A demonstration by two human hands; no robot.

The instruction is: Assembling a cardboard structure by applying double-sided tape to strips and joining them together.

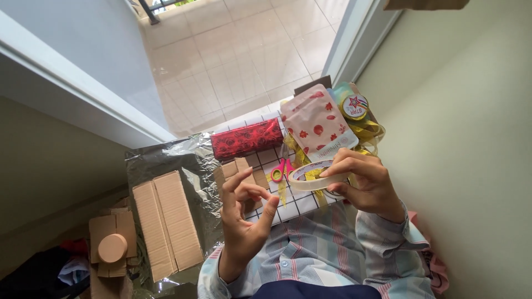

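My right hand (366, 185) grips a roll of clear tape (313, 176) by its rim, above a white board with a black grid (288, 205). My left hand (246, 213) is raised beside it, thumb and fingertips pinched close together; whether they hold the tape's end I cannot tell. Pink-handled scissors (281, 169) lie on the grid just left of the roll. Small brown cardboard pieces (235, 169) rest behind my left hand.
A red rose-patterned wrapped box (246, 139) lies at the grid's far edge. A pale pouch with red prints (316, 124), gold ribbon (368, 130) and a round sticker roll (354, 106) sit at the back right. Folded cardboard (166, 221) lies on silver foil (160, 158) at left.
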